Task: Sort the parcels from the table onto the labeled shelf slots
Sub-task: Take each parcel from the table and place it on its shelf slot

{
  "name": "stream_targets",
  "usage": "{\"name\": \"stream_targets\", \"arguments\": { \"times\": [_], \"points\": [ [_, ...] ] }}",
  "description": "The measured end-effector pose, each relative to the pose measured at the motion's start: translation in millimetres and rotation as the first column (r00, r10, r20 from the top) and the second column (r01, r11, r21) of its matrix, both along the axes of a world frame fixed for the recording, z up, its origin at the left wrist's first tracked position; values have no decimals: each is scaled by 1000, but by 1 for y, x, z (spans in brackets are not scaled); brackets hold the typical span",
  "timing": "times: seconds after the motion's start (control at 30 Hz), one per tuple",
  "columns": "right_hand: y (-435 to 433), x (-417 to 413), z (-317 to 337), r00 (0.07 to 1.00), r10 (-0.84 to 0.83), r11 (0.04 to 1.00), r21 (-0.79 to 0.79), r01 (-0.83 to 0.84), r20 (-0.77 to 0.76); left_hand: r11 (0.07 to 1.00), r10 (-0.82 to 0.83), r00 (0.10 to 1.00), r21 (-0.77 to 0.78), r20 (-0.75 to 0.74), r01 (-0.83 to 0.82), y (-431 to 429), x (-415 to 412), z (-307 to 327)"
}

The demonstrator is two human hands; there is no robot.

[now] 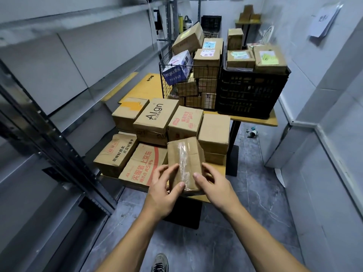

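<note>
Shelf rack (59, 61): grey metal shelves fill the left of the frame; the boards in view are bare.
Desk (273, 119): a yellow-wood top in the centre, running from mid-frame toward the upper right and loaded with boxes.
Black crate (251, 91): plastic, on the far right of the desk, with labelled cardboard parcels piled on its top.
Wire basket (167, 75): just left of the crate, packed with boxes, a blue-and-white carton leaning at its front.
Stacked parcels (157, 116): brown cartons in two layers on the near half of the desk, left of centre; one reads "Algn".
Taped parcel (184, 154): a small cardboard box with clear tape along its top, at the lower centre over the desk's near edge, tilted; whether it rests on the desk cannot be told.
Left hand (163, 191): its grip curls round the parcel's left side, thumb on top.
Right hand (214, 185): its grip holds the parcel's right side, thumb on the tape.
Shoe (160, 263): at the bottom edge, on the grey floor.
</note>
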State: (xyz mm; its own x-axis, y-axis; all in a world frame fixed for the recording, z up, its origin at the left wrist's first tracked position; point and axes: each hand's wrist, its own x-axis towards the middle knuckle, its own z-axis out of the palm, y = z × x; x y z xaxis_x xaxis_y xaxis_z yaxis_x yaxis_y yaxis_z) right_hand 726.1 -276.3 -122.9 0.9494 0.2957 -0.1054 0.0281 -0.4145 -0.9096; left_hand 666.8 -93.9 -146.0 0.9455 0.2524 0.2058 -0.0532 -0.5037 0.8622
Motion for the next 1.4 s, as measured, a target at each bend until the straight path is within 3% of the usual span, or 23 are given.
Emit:
{"name": "stream_targets", "arguments": {
  "times": [0.27,0.37,0.63,0.77,0.93,1.03,1.13,1.4],
  "points": [
    [2,-6,-6,998,-64,973,221,65,-11,988,-5,996,-152,92,19,0,0,12],
    [1,-6,-10,997,-64,948,308,77,-52,957,29,999,-290,25,-20,4,-1,3],
    [0,-8,-18,977,-16,846,518,126,-211,978,79,986,-181,-147,-106,13,-6,-10],
    [0,-8,-19,971,30,816,566,114,-238,945,35,991,-319,-129,-75,6,-17,-2],
    [-2,-9,-16,990,101,908,416,-52,-96,944,99,993,-309,-63,-113,11,-25,3],
    [-3,-8,-13,995,79,970,225,-91,61,971,164,986,-170,-33,-167,16,-33,7],
    [2,-7,-9,987,52,986,151,-75,154,977,205,979,-63,-9,-205,17,-43,9],
    [48,-25,-8,948,303,939,138,-315,99,920,376,926,108,24,-377,33,-81,10]
  ]
}}
